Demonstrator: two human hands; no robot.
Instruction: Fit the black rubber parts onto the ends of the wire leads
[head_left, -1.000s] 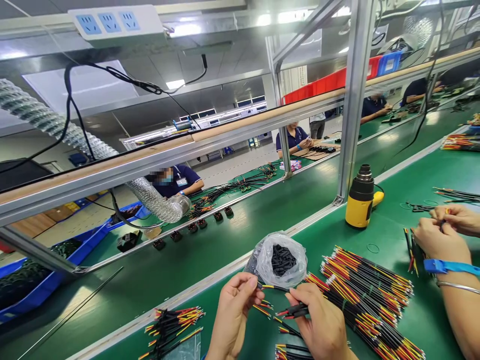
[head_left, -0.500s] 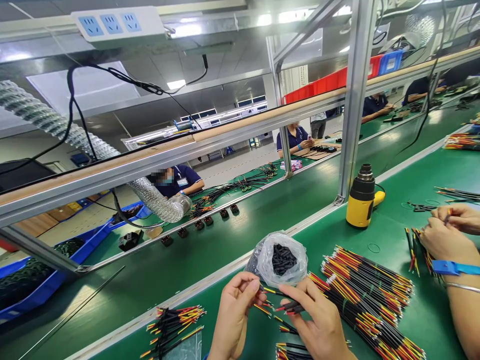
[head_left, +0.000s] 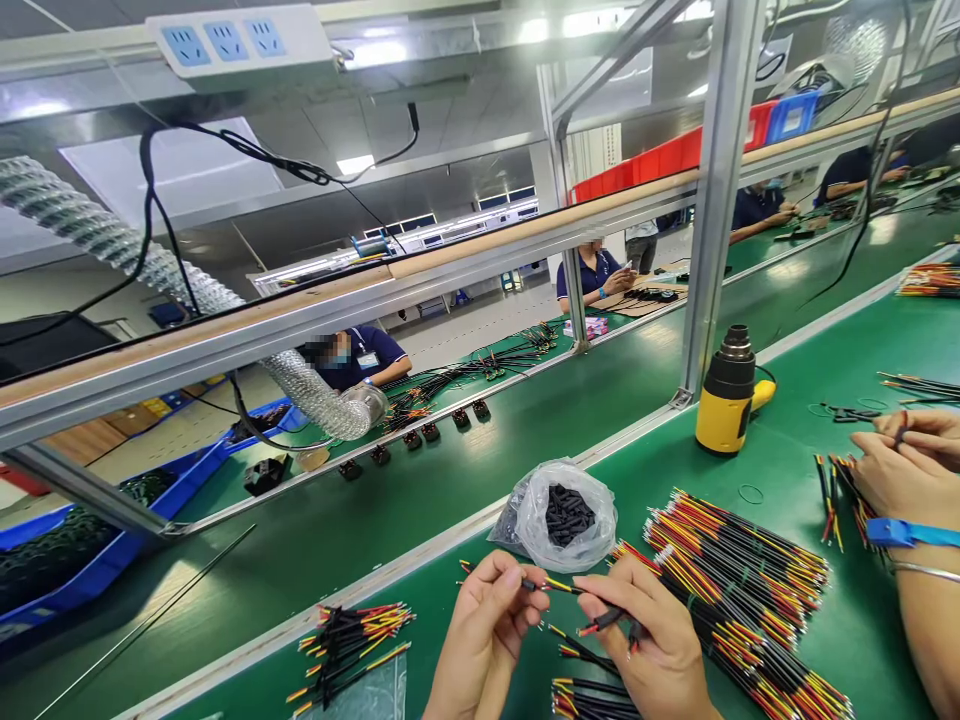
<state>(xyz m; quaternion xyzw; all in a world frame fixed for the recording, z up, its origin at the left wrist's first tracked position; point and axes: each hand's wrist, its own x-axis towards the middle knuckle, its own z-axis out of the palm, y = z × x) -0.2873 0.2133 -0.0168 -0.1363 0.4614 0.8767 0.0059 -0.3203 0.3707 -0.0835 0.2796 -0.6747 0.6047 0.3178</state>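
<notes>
In front of me, my left hand (head_left: 487, 625) is closed, thumb and fingertips pinching a short black sleeve (head_left: 531, 584) at the end of a thin cable. My right hand (head_left: 651, 630) is closed around that cable (head_left: 564, 587), which has yellow and black wires. Black sleeve pieces (head_left: 606, 621) with red wire tips also stick out of my right fingers. Just beyond both hands stands an open plastic bag (head_left: 529, 500) of black sleeves (head_left: 568, 514). Loose cables (head_left: 589, 692) lie under my right hand, partly hidden by it.
Bundled cables (head_left: 739, 575) lie to the right, finished-looking sleeved cables (head_left: 352, 640) to the left on a clear bag (head_left: 375, 695). A yellow heat gun (head_left: 724, 400) stands behind. A co-worker's hands (head_left: 907, 465) hold wires at far right. A metal frame post (head_left: 709, 220) rises behind the bench.
My left hand has shifted slightly right and down, its fingers now curled round the sleeve end. My right hand has moved slightly right, and the sleeve pieces in it have turned.
</notes>
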